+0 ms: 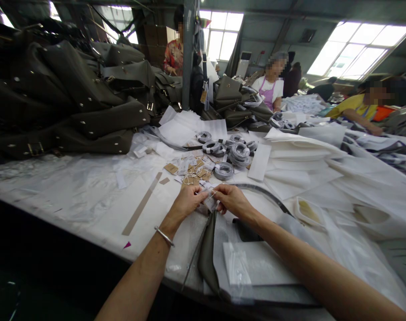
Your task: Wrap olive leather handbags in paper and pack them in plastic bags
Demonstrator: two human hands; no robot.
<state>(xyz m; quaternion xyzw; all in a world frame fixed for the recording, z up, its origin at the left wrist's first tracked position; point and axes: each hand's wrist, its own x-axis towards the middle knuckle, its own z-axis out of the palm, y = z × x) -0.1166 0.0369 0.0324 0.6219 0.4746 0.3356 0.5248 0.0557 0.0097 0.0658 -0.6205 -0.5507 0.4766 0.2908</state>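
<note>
My left hand (pixel 188 203) and my right hand (pixel 234 201) meet over the middle of the table, fingers pinched from both sides on a small clear plastic packet (pixel 210 203). A thin white string shows at its top, by my right fingertips. Below lies a dark olive bag (pixel 208 256) with a white foam sheet (pixel 261 263) and clear plastic film over it. A dark strap (pixel 266 192) curves out behind my right hand. Just beyond my fingers is a loose heap of brown paper tags (pixel 192 171) with white strings.
Several coiled straps (pixel 239 154) in plastic sit past the tags. Dark olive bags (pixel 99 102) pile high at left. White foam sheets (pixel 300 165) and a shallow plastic tub (pixel 310 213) lie at right. A post (pixel 188 58) rises behind the table; other people work beyond.
</note>
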